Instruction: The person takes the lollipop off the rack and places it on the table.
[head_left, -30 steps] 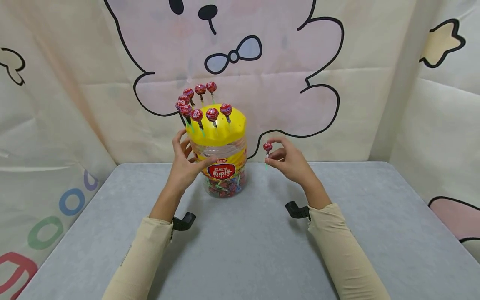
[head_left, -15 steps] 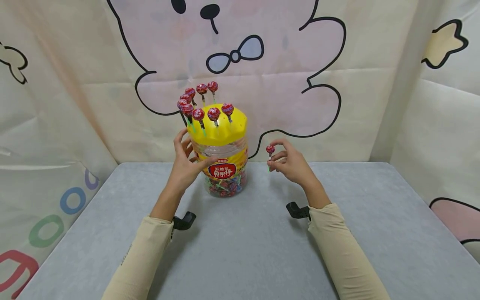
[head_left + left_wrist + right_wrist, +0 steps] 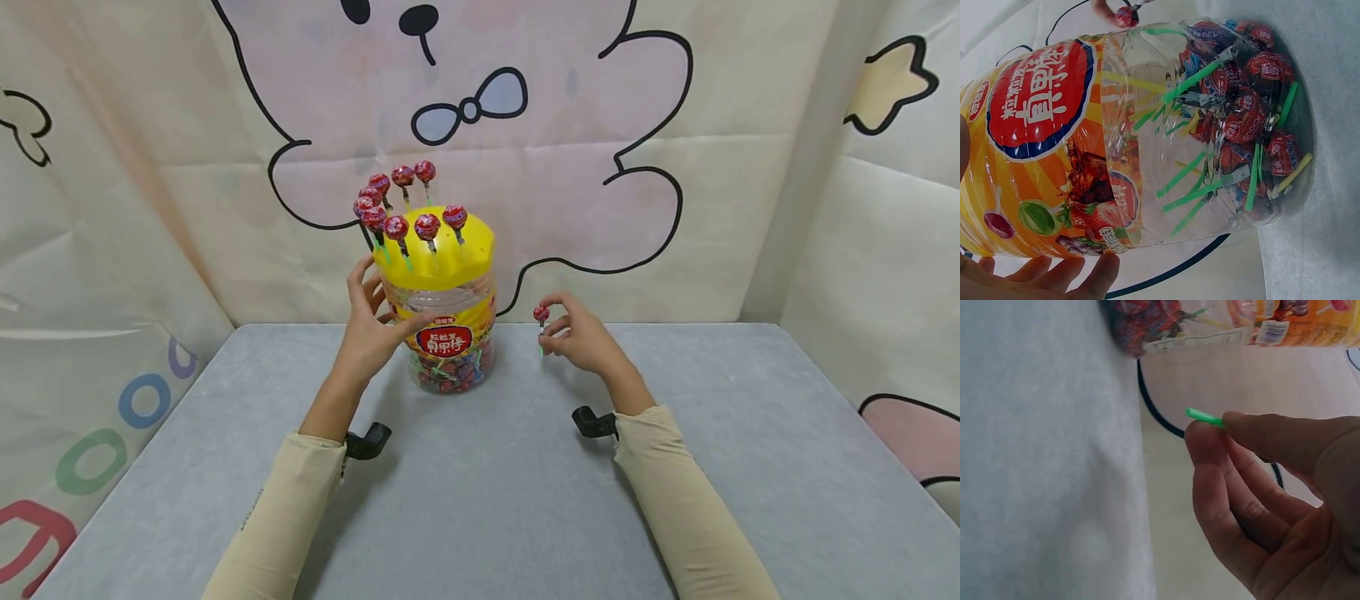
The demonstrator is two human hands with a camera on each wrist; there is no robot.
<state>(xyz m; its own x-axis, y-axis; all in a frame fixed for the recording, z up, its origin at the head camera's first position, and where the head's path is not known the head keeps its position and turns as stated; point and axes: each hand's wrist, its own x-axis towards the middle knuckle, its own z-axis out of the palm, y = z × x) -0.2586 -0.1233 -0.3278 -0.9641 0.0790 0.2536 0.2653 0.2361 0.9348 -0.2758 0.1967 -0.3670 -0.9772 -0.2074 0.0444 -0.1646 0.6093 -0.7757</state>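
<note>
Pinching lollipop [image 3: 542, 314] upright: right grip [image 3: 581, 338] (raised); left grip [image 3: 369, 333] clasps jar [image 3: 459, 315].

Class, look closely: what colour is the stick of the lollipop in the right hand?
The stick is bright green, showing best in the right wrist view.

Pastel surroundings, soft light

We face a creased cream back sheet [image 3: 750, 208] printed with a pink, black-outlined animal figure [image 3: 555, 183] in a blue bow tie [image 3: 469, 110]. Left sheet [image 3: 82, 250]: we note coloured rings [image 3: 124, 404]. Right sheet [image 3: 862, 258]: yellow star-like shape [image 3: 888, 86], pink patch [image 3: 911, 433] below. Mottled grey table [image 3: 495, 508]; far edge seen against the back sheet.
</note>
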